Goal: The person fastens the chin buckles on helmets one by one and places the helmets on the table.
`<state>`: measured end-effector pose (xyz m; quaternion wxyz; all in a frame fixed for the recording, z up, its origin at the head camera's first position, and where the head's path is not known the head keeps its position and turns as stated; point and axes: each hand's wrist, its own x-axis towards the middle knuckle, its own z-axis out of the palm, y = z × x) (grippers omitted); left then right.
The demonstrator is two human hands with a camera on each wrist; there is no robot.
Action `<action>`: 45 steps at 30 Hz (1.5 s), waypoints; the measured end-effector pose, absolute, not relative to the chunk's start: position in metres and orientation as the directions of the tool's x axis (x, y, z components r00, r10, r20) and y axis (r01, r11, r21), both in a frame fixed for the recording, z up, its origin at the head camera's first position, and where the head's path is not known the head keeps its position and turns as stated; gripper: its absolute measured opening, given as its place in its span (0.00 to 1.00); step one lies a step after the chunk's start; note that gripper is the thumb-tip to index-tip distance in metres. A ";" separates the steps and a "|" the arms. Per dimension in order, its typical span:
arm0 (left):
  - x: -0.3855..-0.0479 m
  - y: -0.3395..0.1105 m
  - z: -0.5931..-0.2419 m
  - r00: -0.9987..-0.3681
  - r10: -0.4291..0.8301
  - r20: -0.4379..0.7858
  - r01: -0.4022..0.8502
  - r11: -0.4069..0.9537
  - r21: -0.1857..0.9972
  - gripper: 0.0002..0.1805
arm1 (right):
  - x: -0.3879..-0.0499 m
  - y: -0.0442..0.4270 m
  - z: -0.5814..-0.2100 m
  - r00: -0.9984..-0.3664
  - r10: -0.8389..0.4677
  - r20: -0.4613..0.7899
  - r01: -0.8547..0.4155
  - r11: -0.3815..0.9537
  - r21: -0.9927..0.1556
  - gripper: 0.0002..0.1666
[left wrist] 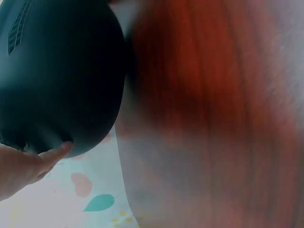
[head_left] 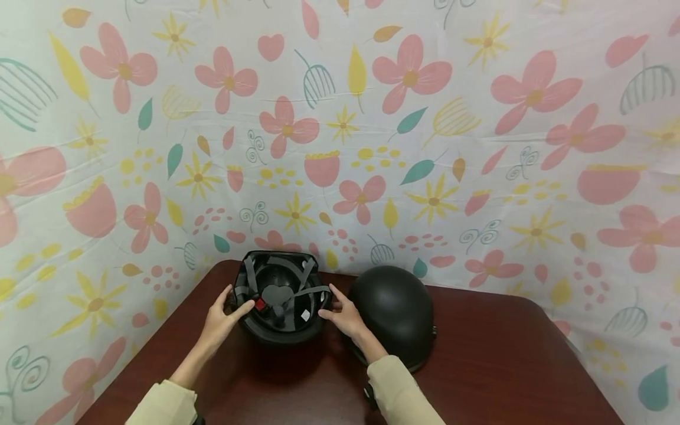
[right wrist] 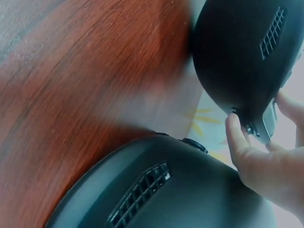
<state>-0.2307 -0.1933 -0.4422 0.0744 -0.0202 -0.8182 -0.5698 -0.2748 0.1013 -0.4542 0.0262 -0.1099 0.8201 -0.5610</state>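
Note:
Both hands hold a black helmet (head_left: 281, 337) near the table's far left, its hollow inside turned toward me. Grey straps, a padded lining and a red buckle (head_left: 260, 304) show within it. My left hand (head_left: 220, 323) grips its left rim, thumb at the inside edge. On the opposite rim, my right hand (head_left: 345, 319) pinches the edge between thumb and fingers. The wrist views show the smooth outer shell (left wrist: 66, 76) with a gridded vent (right wrist: 273, 33). Whether this helmet touches the table cannot be told.
A second black helmet (head_left: 393, 313) sits dome up just right of the held one, partly behind my right forearm; its gridded vent (right wrist: 140, 192) shows in the right wrist view. Beneath lies a dark red wooden table (head_left: 494, 354). Flower-patterned cloth (head_left: 340, 147) hangs along the table's far edge.

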 end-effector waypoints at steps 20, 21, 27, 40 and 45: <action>-0.241 -0.190 -0.433 -0.990 0.090 0.110 0.119 0.099 0.988 0.50 | -0.272 0.098 -0.465 -0.944 -0.328 -0.039 -0.082 0.346 -0.934 0.47; -0.242 -0.190 -0.433 -0.990 0.081 0.115 0.123 0.102 0.987 0.50 | -0.272 0.099 -0.464 -0.942 -0.334 -0.043 -0.081 0.350 -0.933 0.47; -0.241 -0.189 -0.429 -0.990 0.063 0.124 0.131 0.138 0.982 0.50 | -0.272 0.102 -0.457 -0.936 -0.347 -0.063 -0.076 0.372 -0.925 0.45; -0.243 -0.182 -0.423 -0.989 0.051 0.139 0.147 0.222 0.964 0.52 | -0.274 0.102 -0.444 -0.936 -0.351 0.027 -0.174 0.395 -0.902 0.36; -0.244 -0.179 -0.424 -0.991 0.042 0.131 0.137 0.235 0.962 0.51 | -0.276 0.101 -0.437 -0.917 -0.394 0.052 -0.219 0.392 -0.893 0.35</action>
